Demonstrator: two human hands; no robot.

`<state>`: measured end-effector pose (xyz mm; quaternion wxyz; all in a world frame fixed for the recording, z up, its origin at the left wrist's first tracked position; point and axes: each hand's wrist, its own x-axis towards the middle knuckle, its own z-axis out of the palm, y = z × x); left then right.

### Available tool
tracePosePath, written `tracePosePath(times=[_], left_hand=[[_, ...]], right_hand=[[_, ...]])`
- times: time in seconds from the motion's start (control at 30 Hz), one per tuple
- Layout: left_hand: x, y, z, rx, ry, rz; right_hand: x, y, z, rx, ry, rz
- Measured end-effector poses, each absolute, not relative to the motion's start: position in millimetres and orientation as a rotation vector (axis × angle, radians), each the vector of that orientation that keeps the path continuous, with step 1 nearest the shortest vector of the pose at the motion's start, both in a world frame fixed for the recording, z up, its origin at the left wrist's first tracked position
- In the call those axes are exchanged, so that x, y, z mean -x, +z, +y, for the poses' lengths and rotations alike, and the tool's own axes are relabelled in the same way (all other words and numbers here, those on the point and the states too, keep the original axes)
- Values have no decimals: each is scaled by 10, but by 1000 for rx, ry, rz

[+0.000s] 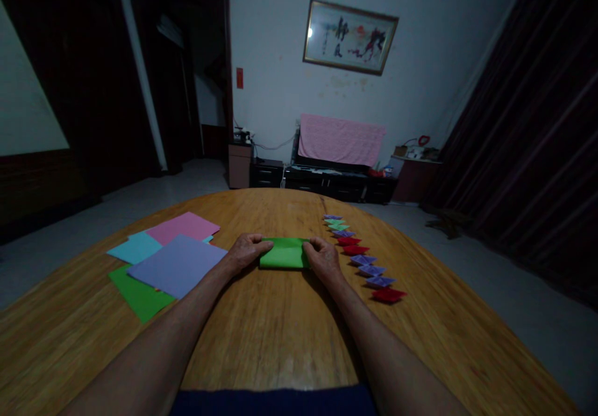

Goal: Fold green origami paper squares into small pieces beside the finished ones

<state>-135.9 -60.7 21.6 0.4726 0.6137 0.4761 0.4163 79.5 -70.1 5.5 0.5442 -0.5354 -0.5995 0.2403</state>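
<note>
A folded sheet of green paper [284, 254] lies in front of me, a wide rectangle with a crease across it. My left hand [245, 251] pinches its left end, thumb on top and the other fingers partly hidden. At the right end, my right hand [323, 257] grips the paper the same way, thumb pressing near the edge. To the right runs a slanting row of small folded paper boats, among them a red boat [389, 295] at the near end and a purple boat [371, 270]. Left of my hands lie loose paper sheets, with a purple sheet [180, 264] on top.
A pink sheet [187, 226], a light blue sheet [133, 249] and a green sheet [140, 294] overlap on the round wooden table [271, 341]. Beyond its far edge stand a low black cabinet [322, 182] and a screen draped with a pink cloth [341, 139].
</note>
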Motion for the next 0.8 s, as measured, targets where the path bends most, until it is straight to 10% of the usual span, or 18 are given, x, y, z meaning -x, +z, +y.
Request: tracePosePath(times=[0.8], left_hand=[[1108, 109, -665, -2510, 673, 1904]], right_hand=[[-740, 68, -750, 1654, -104, -1833]])
